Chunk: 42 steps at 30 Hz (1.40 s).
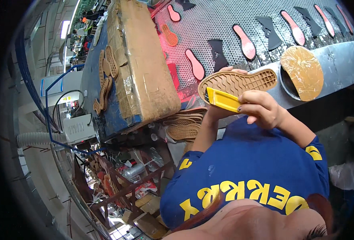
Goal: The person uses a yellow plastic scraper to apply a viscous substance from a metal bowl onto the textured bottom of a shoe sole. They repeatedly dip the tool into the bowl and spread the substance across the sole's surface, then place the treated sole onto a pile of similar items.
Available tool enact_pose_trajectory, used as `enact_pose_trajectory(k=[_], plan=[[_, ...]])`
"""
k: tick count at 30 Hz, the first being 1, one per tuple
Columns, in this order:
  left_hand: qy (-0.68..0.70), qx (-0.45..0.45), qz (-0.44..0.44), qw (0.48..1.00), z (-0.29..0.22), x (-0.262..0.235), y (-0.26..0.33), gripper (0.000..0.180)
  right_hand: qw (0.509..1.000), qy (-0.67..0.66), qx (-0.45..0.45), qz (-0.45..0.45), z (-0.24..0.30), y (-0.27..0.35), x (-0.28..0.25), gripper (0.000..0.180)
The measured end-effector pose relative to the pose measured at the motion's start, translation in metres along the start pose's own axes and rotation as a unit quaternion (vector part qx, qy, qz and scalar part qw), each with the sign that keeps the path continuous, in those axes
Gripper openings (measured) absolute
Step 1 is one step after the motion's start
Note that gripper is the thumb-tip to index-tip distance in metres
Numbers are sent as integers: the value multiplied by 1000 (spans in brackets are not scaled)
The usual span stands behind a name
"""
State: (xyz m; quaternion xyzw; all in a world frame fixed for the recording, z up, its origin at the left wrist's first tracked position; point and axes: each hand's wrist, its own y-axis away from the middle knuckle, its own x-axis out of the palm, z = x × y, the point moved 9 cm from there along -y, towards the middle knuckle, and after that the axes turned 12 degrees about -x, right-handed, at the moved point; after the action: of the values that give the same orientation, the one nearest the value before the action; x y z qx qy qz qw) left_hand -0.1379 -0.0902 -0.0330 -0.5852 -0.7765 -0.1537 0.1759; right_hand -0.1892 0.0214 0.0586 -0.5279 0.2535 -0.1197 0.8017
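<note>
A tan rubber shoe sole [251,83] is held up in front of my body, its wavy, gridded tread in view. My left hand [220,113] supports it from beneath and behind, with fingertips showing past its far edge. In my right hand [261,107] is a yellow-handled brush [225,100], pinched between thumb and fingers. Its dark bristles point left and lie over the rounded left end of the sole; I cannot tell whether they touch it. To the right stands a round container [289,87], partly covered by a tan, tape-wrapped piece [305,72].
Pink insoles [247,43] and black cut pieces [269,34] lie in rows on a mesh conveyor [217,22] beyond a metal ledge [341,60]. At left, a taped cardboard box [149,64] stands beside several tan soles [111,62]. More soles [183,131] are stacked below it.
</note>
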Motion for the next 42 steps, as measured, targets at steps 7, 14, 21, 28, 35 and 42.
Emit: enact_pose_trajectory(k=[7,14,21,28,35,42], plan=[[-150,94,-11,984,-29,5,0,93,993,45,81,-76,-15,8,-46,27],[135,44,-98,985,-29,-71,5,77,692,-335,392,-506,-96,90,-27,24],[265,-91,41,959,-14,-33,-7,77,845,-186,307,-396,-91,50,-30,21],[318,-117,28,941,-8,-19,11,85,971,169,101,-135,-51,-1,-20,33],[320,-72,-107,939,-13,-21,2,76,989,116,44,-76,-28,-8,15,34],[313,-112,-15,943,3,-32,14,77,989,73,107,-73,-39,-7,5,36]])
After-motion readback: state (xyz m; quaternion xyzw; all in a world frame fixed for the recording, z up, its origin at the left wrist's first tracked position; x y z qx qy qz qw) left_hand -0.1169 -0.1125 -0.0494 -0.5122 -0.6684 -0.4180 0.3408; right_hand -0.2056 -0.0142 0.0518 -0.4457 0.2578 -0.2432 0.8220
